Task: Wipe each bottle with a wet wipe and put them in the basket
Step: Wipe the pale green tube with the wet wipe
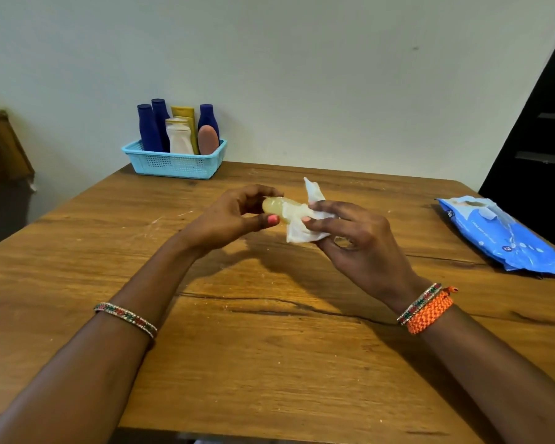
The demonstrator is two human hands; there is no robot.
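Note:
Above the middle of the wooden table, my left hand [237,216] pinches one end of a small pale yellow bottle [274,206] lying sideways. My right hand [353,238] grips a white wet wipe [305,222] wrapped round the bottle's other end, which is hidden by the wipe. At the table's far left stands a light blue basket [173,163]. It holds several bottles upright: three dark blue ones [149,128], a white one [179,137], a yellow one [186,115] and a pink one [208,139].
A blue pack of wet wipes [500,235] lies at the table's right edge. A plain wall rises behind the table [269,331]. A dark brown piece of furniture [4,149] stands to the left, and a black shelf unit [542,139] to the right.

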